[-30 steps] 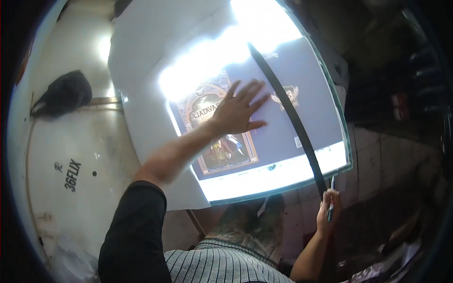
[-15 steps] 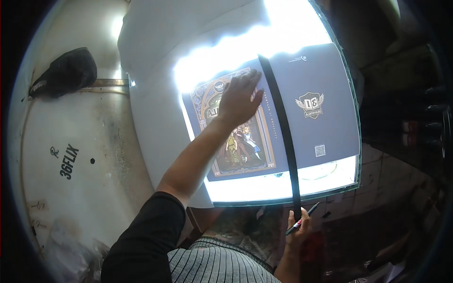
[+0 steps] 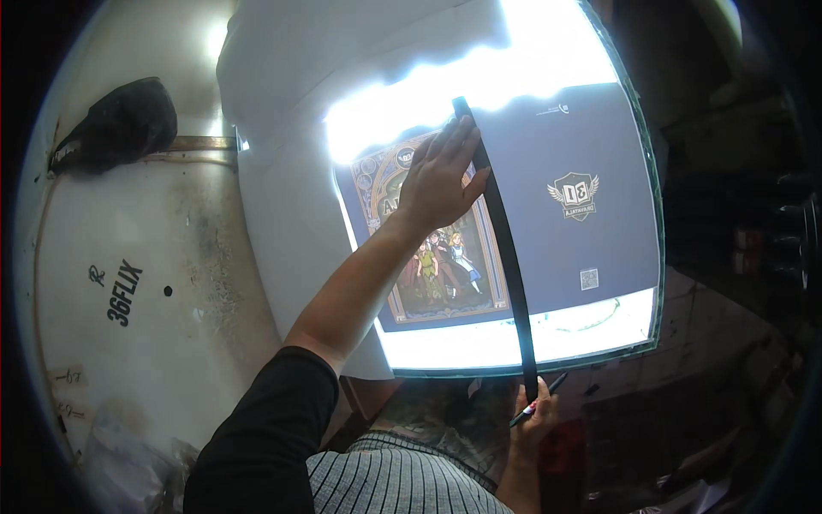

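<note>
The left hand (image 3: 438, 184) is lying flat on the printed sheet (image 3: 548, 248) in an open grip, holding nothing, its fingers and thumb meeting the left edge of the black strip (image 3: 511, 272) toward the far end. Just beyond the near edge of the glowing bench (image 3: 462, 351), the right hand (image 3: 533, 420) is closing its grip around the strip's near end and a slanting pen (image 3: 520, 418), while the strip is running near to far across the sheet, left of a winged emblem (image 3: 574, 197).

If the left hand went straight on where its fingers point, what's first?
The left hand would probably meet the black strip near its far end; depth is unclear, so they may be touching.
</note>
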The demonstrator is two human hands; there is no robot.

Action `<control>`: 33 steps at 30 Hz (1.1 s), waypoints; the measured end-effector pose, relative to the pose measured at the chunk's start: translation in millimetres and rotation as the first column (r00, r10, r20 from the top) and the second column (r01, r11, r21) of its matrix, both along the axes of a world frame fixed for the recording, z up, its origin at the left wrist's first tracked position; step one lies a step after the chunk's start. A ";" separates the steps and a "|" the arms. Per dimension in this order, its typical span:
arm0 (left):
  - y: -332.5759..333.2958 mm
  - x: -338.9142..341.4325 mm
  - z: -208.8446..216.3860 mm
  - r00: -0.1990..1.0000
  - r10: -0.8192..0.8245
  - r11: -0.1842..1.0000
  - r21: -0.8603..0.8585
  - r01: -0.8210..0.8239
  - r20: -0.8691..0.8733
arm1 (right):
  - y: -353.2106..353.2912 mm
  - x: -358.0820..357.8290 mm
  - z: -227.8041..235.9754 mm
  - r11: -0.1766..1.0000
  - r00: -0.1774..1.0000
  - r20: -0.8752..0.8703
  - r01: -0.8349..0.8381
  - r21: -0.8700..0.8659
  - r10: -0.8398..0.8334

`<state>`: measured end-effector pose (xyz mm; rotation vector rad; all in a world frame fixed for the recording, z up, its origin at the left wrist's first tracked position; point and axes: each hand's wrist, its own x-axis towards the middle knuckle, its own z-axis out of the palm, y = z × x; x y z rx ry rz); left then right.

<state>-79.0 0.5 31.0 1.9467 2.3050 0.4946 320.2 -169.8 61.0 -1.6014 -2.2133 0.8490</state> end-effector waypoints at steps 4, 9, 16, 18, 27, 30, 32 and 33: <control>-0.5 -0.1 -0.5 0.993 0.016 0.999 -0.033 -0.019 -0.114 | -0.5 -5.0 -1.4 1.000 1.000 0.031 0.002 0.025 -0.002; 1.4 0.2 -0.4 0.997 0.031 0.999 -0.035 -0.033 -0.074 | -6.2 -2.3 -5.7 1.000 0.997 0.069 -0.028 -0.011 0.028; 1.1 -1.6 -1.8 0.995 0.025 0.998 -0.047 -0.029 -0.093 | -4.8 -5.0 -4.6 1.000 0.998 0.063 -0.020 -0.007 0.021; 1.2 -1.4 -2.0 0.995 0.025 0.998 -0.051 -0.030 -0.094 | -4.3 -4.8 -4.5 1.000 0.998 0.058 -0.025 -0.008 0.026; 1.4 -1.4 -1.5 0.993 0.026 0.998 -0.057 -0.033 -0.111 | -4.6 -4.1 -8.7 0.999 0.999 0.037 -0.033 -0.001 0.033; 0.1 -1.1 -0.8 0.994 0.029 0.998 -0.052 -0.034 -0.102 | -6.9 -3.7 -9.2 0.999 0.998 0.046 -0.034 0.010 0.034; -1.9 -1.9 -0.5 0.995 0.030 0.998 -0.050 -0.035 -0.090 | -8.9 -4.0 -8.5 0.999 0.998 0.052 -0.033 -0.003 0.033; -1.6 -2.4 -0.7 0.996 0.026 0.998 -0.053 -0.031 -0.087 | -7.3 -5.0 -7.5 0.999 0.999 0.030 -0.041 0.012 0.040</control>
